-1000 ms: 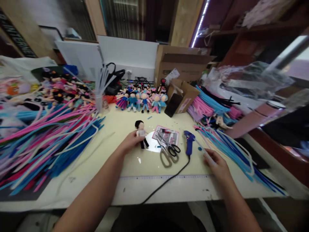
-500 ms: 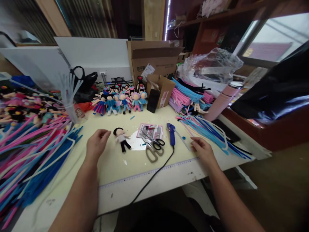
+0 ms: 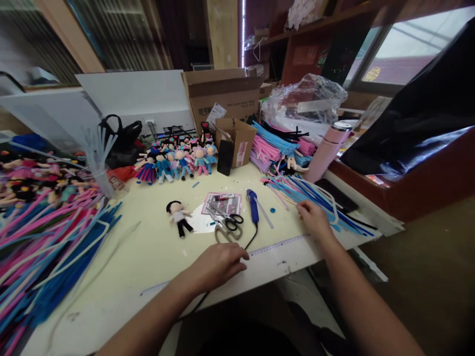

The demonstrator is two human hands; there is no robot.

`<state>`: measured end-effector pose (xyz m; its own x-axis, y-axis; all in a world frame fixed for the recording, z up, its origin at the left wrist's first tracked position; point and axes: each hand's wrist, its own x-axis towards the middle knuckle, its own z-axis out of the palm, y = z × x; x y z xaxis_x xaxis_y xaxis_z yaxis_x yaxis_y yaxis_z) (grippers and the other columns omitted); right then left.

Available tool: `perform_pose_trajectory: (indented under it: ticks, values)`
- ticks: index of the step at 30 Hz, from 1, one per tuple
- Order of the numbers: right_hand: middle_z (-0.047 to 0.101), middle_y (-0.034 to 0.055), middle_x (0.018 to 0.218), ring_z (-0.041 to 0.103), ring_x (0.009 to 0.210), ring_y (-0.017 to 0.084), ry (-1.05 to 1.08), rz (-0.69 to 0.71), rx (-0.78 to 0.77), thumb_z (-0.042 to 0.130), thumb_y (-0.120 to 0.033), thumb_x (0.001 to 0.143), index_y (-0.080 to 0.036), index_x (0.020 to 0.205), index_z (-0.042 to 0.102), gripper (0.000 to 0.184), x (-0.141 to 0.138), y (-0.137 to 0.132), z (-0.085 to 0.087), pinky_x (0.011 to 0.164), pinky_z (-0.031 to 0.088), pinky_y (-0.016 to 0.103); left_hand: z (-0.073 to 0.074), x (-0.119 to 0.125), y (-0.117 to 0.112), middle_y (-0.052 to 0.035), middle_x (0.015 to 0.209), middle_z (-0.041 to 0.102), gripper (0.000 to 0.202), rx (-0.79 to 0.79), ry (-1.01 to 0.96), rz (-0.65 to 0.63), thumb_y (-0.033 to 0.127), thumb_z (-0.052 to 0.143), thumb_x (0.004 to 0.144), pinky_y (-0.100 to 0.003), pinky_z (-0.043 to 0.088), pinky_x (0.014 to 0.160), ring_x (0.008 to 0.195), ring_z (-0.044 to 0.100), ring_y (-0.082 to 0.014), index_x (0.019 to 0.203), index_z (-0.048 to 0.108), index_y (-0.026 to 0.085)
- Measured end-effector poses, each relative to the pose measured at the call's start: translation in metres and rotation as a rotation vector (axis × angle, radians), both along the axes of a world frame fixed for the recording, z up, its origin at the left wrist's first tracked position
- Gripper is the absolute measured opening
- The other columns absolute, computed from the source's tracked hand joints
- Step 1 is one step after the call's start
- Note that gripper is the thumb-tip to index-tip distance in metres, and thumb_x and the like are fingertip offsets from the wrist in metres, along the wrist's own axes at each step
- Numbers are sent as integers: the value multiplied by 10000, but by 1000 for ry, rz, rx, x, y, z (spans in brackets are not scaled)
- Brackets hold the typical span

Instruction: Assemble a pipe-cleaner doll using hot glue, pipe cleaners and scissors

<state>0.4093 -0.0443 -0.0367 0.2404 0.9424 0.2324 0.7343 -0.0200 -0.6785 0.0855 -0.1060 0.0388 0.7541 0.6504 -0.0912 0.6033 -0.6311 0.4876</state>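
A small doll (image 3: 177, 215) with black hair, a white top and black legs lies on the pale table (image 3: 148, 257). My left hand (image 3: 218, 262) rests palm down near the table's front edge, fingers stretched toward the black cord (image 3: 251, 237) of the blue glue gun (image 3: 253, 205); it holds nothing. My right hand (image 3: 313, 218) lies on the table at the near end of a bundle of blue and white pipe cleaners (image 3: 319, 198), fingers curled onto them. Scissors (image 3: 224, 223) lie between the doll and the glue gun, on a pink card (image 3: 222, 202).
A heap of pink and blue pipe cleaners (image 3: 48, 242) fills the left side. A row of finished dolls (image 3: 174, 160) stands at the back, by cardboard boxes (image 3: 226, 94), a black phone (image 3: 224, 157) and a pink flask (image 3: 326, 148). A cup of clear sticks (image 3: 98, 153) stands left.
My left hand let go of the doll, which now lies on the table, and moved back and right to the front edge. The view swung to the right.
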Motion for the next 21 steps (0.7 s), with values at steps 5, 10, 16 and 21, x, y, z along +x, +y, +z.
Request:
perform_pose_trajectory:
  ticks: [5, 10, 16, 21]
  values:
    - [639, 54, 858, 598, 721, 177, -53, 64, 11, 475, -254, 796, -171, 1021, 631, 286, -7, 12, 2, 693, 433, 291, -9, 9, -10, -20, 919, 660, 204, -44, 27, -17, 311, 513, 874, -252, 436, 720, 811, 611, -164, 1031, 623, 242]
    - [604, 43, 955, 580, 831, 177, -294, 282, -94, 574, -244, 770, -234, 928, 657, 179, -47, 24, 6, 677, 399, 256, -7, 13, -21, -24, 933, 659, 201, -96, 41, -3, 284, 524, 863, -255, 440, 743, 845, 615, -171, 1032, 622, 234]
    - [613, 40, 852, 571, 804, 174, -305, 254, -68, 513, -141, 738, -201, 799, 633, 148, -34, 24, 11, 686, 397, 259, -17, -15, -34, -19, 972, 651, 198, -152, -21, 93, 263, 483, 878, -252, 444, 776, 891, 605, -164, 1027, 613, 245]
    - [629, 7, 706, 584, 648, 157, -84, 89, -54, 494, -174, 708, -189, 871, 647, 223, 14, 16, 20, 595, 435, 259, -27, -51, -40, -17, 982, 654, 212, -211, -79, 256, 277, 438, 897, -230, 457, 787, 893, 609, -144, 1018, 609, 242]
